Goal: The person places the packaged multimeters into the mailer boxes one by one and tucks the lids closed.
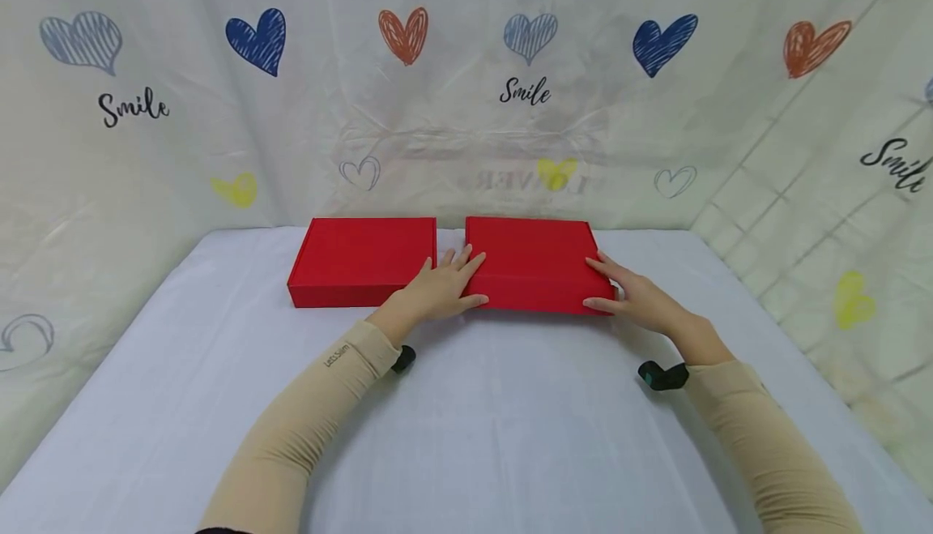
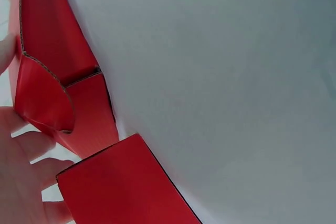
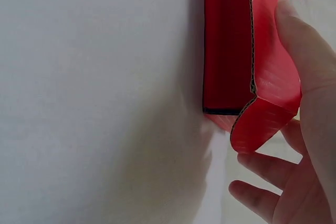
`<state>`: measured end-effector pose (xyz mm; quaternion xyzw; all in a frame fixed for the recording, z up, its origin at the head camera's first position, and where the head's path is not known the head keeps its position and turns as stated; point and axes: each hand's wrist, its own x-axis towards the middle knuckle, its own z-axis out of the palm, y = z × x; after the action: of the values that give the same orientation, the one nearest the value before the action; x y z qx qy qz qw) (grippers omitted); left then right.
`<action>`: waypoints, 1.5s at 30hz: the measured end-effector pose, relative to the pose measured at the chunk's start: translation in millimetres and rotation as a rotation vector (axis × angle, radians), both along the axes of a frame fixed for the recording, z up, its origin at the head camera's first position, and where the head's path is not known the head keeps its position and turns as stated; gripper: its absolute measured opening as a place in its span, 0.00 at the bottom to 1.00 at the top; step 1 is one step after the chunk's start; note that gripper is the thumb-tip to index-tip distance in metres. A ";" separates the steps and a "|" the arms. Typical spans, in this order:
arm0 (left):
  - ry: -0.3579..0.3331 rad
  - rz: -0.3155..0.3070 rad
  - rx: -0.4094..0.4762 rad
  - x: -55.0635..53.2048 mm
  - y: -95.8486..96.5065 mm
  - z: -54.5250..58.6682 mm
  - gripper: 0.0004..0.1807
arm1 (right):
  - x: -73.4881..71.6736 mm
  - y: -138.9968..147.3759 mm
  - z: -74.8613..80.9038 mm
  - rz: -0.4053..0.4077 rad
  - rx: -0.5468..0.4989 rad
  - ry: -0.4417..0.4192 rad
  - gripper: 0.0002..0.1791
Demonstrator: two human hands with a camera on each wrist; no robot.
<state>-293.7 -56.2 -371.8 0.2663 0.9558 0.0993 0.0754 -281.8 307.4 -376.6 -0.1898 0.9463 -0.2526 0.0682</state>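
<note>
A red cardboard box [image 1: 535, 250] lies flat at the back of the table, between my two hands. My left hand [image 1: 433, 291] is at its left side, fingers spread, with the thumb against the lid's front flap. On the other side, my right hand [image 1: 641, 295] touches the right edge, its thumb on the front flap [image 3: 275, 51]. The lid is partly raised in both wrist views. Its rounded side tabs [image 2: 44, 95] stick out past the box's front wall [image 3: 226, 51]. Some left fingers reach between this box and a second red box [image 1: 368, 250].
The second box sits just left of the first, with a narrow gap between them. A white cloth [image 1: 496, 429] covers the table. Behind it hangs a pale curtain [image 1: 452, 113] printed with hearts and lettering. A dark wrist camera [image 1: 663, 375] sits below the right wrist.
</note>
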 end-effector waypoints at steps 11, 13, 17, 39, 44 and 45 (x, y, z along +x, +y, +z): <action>-0.012 -0.004 -0.052 4.6 5.9 1.4 0.49 | -3.0 2.8 -4.6 -0.015 0.006 -0.010 0.50; -0.011 0.001 -0.061 4.8 6.0 1.4 0.49 | -3.6 2.4 -4.9 -0.014 0.005 -0.012 0.50; -0.009 0.004 -0.071 5.2 5.6 1.9 0.49 | -4.0 1.2 -4.4 -0.015 0.001 -0.023 0.51; -0.062 0.014 -0.075 7.8 12.8 4.6 0.52 | -6.8 1.6 1.9 -0.010 0.065 -0.042 0.52; -0.028 0.018 -0.080 3.4 17.8 1.4 0.52 | -6.7 -4.4 2.9 0.006 0.072 -0.044 0.52; -0.020 0.019 -0.081 2.6 19.1 0.7 0.52 | -6.7 -6.2 2.9 0.013 0.076 -0.042 0.53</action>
<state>-291.1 -37.1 -371.1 0.2530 0.9607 0.0639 0.0946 -288.5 301.2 -373.8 -0.1880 0.9523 -0.2199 0.0972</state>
